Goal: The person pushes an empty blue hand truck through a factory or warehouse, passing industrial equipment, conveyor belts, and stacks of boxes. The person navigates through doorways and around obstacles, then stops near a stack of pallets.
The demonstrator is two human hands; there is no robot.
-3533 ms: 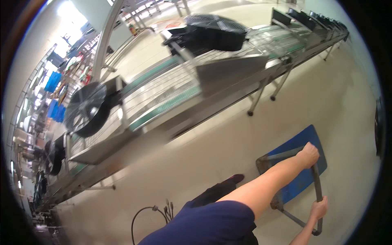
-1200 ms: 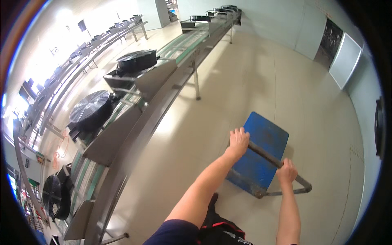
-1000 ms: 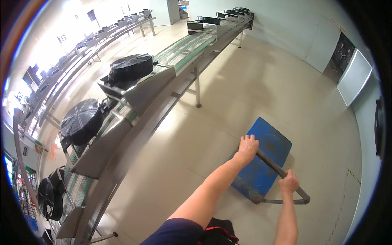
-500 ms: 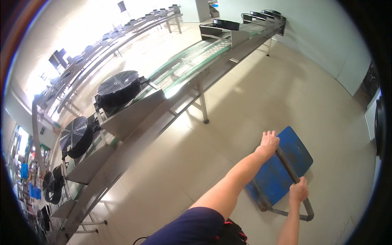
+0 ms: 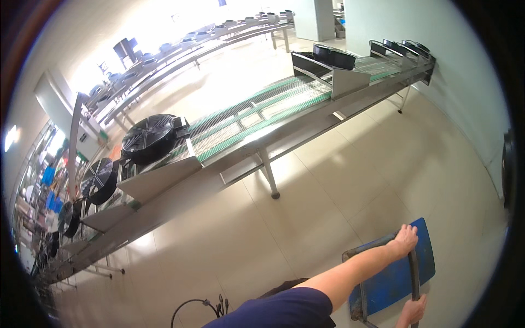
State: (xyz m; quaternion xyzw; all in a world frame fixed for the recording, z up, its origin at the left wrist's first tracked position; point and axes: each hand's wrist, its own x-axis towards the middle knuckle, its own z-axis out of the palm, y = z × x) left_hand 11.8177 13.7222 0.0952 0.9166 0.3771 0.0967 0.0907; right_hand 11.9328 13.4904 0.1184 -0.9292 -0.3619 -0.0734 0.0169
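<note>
My left hand [image 5: 404, 240] is closed around the corner of a dark metal push handle [image 5: 415, 270]. Lower on the same bar, my right hand [image 5: 414, 310] is wrapped around it, partly cut off by the picture's lower edge. The handle belongs to a scuffed blue platform trolley [image 5: 389, 284], whose flat deck shows beneath and behind the bar. Nothing lies on the visible part of the deck. My left forearm crosses in front of one side of the handle frame, and the trolley's wheels are hidden.
A metal conveyor [image 5: 213, 164] with green-edged mesh runs diagonally from lower left to upper right. It carries black round fans [image 5: 149, 136]; its leg [image 5: 268, 175] stands on the tiled floor. Another conveyor line lies beyond. A pale wall [image 5: 465, 104] is at right. Black cables [image 5: 221, 306] show near my sleeve.
The view has shifted, so conveyor and wall sit differently. My hands and the trolley appear lower and farther right in the picture, with both hands still on the handle.
</note>
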